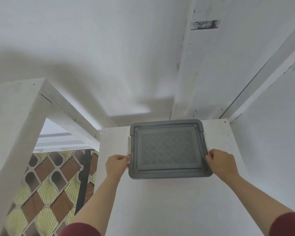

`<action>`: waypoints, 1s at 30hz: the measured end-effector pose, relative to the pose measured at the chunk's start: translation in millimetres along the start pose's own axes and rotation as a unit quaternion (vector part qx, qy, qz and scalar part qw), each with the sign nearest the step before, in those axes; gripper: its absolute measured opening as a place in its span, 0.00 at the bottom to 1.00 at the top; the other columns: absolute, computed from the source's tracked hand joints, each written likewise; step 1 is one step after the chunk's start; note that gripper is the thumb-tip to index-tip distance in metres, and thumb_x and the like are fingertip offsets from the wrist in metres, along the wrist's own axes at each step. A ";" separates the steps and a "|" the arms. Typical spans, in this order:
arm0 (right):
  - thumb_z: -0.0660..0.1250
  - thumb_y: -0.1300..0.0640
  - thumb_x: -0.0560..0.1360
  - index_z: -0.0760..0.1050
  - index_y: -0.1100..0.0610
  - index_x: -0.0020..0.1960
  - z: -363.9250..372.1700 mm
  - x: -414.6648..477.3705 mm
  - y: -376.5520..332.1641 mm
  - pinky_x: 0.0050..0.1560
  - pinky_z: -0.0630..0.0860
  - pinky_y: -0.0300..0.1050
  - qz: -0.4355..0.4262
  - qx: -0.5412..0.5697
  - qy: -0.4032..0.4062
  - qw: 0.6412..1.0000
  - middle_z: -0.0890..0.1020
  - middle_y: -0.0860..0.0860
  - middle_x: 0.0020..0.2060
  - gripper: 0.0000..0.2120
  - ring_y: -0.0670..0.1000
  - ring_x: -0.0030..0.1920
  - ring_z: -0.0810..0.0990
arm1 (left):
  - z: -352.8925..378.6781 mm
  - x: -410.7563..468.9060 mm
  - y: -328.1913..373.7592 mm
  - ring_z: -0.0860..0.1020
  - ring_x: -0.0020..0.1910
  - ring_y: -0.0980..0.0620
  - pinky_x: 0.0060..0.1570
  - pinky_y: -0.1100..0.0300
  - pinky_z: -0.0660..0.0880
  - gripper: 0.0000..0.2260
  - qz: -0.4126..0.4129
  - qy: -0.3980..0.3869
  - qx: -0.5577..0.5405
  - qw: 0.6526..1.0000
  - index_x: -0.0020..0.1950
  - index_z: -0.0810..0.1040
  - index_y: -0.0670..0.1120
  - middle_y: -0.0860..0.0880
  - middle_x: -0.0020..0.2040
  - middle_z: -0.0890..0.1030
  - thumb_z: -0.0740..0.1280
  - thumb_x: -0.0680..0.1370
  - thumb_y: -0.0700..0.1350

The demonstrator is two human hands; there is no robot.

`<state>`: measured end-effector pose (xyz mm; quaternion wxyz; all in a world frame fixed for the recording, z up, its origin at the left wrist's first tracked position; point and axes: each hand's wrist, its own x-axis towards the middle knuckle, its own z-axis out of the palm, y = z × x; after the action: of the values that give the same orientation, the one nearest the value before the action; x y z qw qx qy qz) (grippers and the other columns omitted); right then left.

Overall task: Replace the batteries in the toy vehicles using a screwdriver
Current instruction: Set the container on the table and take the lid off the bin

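A grey plastic storage box (169,149) with a patterned lid rests on top of a tall white cabinet (160,201), close to the wall behind it. My left hand (117,165) grips the box's left side at its white handle clip. My right hand (220,163) grips the right side near the front corner. Both arms reach up to it in dark red sleeves. No toy vehicle, battery or screwdriver is in view; what the box holds is hidden by the lid.
White walls rise behind and to the right of the cabinet. A white wooden frame (24,116) stands at the left, with a patterned brown and yellow curtain (46,193) below it. A black tape mark (205,24) is on the wall above.
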<state>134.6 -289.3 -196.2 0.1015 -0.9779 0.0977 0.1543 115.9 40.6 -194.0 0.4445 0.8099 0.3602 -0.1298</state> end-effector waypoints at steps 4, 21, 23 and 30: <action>0.56 0.64 0.78 0.63 0.60 0.32 7.4 5.1 -1.2 0.32 0.61 0.46 0.111 0.203 -0.031 0.972 0.70 0.55 0.28 0.16 0.54 0.30 0.67 | 3.7 -0.7 -0.1 0.78 0.32 0.51 0.44 0.57 0.75 0.10 -0.094 0.031 -0.109 0.989 0.37 0.79 0.40 0.51 0.27 0.79 0.73 0.75 0.44; 0.62 0.66 0.75 0.82 0.62 0.51 -13.2 5.8 -11.6 0.48 0.73 0.46 0.128 0.281 -0.036 0.950 0.83 0.58 0.49 0.11 0.59 0.49 0.78 | 14.5 1.9 10.3 0.80 0.52 0.43 0.56 0.56 0.75 0.13 -0.002 0.014 -0.123 0.992 0.58 0.81 0.38 0.42 0.54 0.82 0.68 0.74 0.32; 0.61 0.69 0.73 0.82 0.62 0.54 -17.5 -2.5 -11.0 0.50 0.72 0.44 0.127 0.314 -0.027 0.940 0.83 0.58 0.53 0.15 0.58 0.52 0.78 | 10.3 -2.2 14.9 0.79 0.47 0.47 0.50 0.60 0.73 0.13 0.016 0.012 -0.134 0.991 0.56 0.82 0.39 0.43 0.52 0.82 0.67 0.74 0.29; 0.63 0.69 0.74 0.82 0.57 0.56 -31.7 -51.0 -15.0 0.48 0.70 0.38 0.131 0.473 0.059 0.869 0.81 0.46 0.46 0.16 0.49 0.49 0.78 | -9.6 -43.0 17.2 0.78 0.38 0.56 0.41 0.65 0.73 0.19 0.082 -0.005 -0.160 0.984 0.41 0.81 0.51 0.55 0.37 0.81 0.63 0.72 0.26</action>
<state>99.2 -274.0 -147.7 0.5246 -0.7986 0.2916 0.0438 96.4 22.3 -155.0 0.5791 0.7546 0.3062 -0.0375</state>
